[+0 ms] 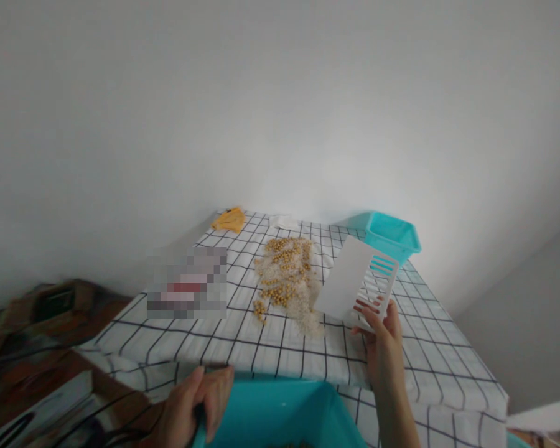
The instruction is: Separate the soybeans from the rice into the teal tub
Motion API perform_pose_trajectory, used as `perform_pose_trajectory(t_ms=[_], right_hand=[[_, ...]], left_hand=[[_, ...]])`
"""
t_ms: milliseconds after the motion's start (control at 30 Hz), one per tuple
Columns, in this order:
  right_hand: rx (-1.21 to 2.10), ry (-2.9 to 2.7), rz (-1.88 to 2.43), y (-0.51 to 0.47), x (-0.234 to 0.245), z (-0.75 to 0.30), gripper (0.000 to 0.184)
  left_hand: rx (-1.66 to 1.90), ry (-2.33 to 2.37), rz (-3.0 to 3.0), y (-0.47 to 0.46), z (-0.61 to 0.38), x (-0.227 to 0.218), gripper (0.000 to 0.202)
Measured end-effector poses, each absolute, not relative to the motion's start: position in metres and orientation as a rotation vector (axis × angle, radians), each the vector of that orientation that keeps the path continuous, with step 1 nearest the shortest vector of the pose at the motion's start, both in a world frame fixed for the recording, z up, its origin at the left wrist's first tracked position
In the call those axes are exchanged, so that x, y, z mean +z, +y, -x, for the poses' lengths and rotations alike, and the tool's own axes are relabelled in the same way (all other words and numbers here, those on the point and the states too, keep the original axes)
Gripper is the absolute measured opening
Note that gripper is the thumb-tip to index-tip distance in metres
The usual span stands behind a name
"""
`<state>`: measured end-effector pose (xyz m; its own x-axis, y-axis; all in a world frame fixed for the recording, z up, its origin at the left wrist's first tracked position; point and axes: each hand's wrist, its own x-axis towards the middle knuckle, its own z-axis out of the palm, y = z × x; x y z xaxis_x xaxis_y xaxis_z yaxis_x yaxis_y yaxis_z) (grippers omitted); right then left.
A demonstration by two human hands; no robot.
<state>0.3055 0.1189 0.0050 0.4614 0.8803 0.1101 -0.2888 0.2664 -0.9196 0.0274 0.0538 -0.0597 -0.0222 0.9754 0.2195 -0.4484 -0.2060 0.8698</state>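
My right hand (pixel 383 339) is closed on the slotted end of a thin white scraper board (pixel 343 280), which it holds tilted over the right of the table. Just left of the board's edge lies a spread of round yellow beans (pixel 276 294) mixed with pale, rice-like grains (pixel 307 308). At the near table edge, my left hand (pixel 200 398) is wrapped round the left rim of a large turquoise bin (pixel 280 404). Something dark shows at the bottom of the bin, too cut off to make out.
A smaller turquoise basket (pixel 392 231) stands at the back right of the table, covered by a checked cloth (pixel 429 323). A yellow bag or cloth (pixel 229 219) and a white cloth (pixel 283 222) lie along the wall. A blurred-out item (pixel 189 283) is at left. Cluttered boxes (pixel 51 305) lie beyond.
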Motion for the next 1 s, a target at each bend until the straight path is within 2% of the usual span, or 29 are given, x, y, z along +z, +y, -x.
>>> perform_pose_trajectory(t_ms=[167,333,1000], right_hand=[[0.883,-0.731,1.020,0.121,0.003,-0.306,0.035],[0.901,-0.738,1.037,0.123,0.004,-0.307,0.038],[0.962,-0.839,1.013,0.113,0.013,-0.300,0.038]], left_hand=[[1.573,0.638,-1.120,0.056,-0.034,-0.057,0.072],[1.468,0.658,-1.163,0.057,-0.029,-0.054,0.073],[1.448,0.603,-1.164,0.060,-0.027,-0.064,0.074]])
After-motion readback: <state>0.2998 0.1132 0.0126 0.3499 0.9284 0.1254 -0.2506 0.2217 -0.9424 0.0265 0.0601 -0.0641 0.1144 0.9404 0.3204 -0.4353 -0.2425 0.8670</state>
